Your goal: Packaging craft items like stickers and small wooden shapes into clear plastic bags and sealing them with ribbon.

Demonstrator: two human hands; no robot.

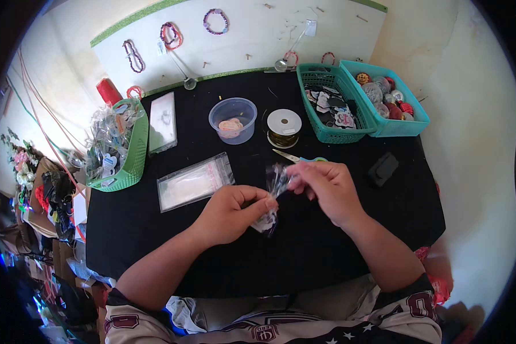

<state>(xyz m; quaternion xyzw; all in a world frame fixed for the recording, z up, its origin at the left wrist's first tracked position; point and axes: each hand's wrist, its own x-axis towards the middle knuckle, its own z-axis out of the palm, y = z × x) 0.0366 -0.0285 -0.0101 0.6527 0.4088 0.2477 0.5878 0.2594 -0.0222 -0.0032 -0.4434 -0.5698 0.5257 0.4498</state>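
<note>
My left hand [243, 210] pinches the gathered neck of a small clear plastic bag [266, 223] between thumb and fingers. A pale, flat item shows through the bag's lower part; its details are blurred. Above the pinch, the bag's loose top [277, 176] flares out. My right hand [324, 185] is at that top, its fingertips bent close together and blurred, so whether they grip the plastic is unclear. Just behind the right fingers lie scissors [290, 156], blades pointing left, the blue handle partly hidden. A stack of clear plastic bags [193, 182] lies left of the hands.
A green basket [139, 142] of bagged items stands left, beside another bag stack [163, 118]. Behind are a plastic tub [251, 114] and a ribbon spool [284, 122]. Right are a teal basket [339, 135], a turquoise bin [406, 129] of baubles and a black object [383, 169].
</note>
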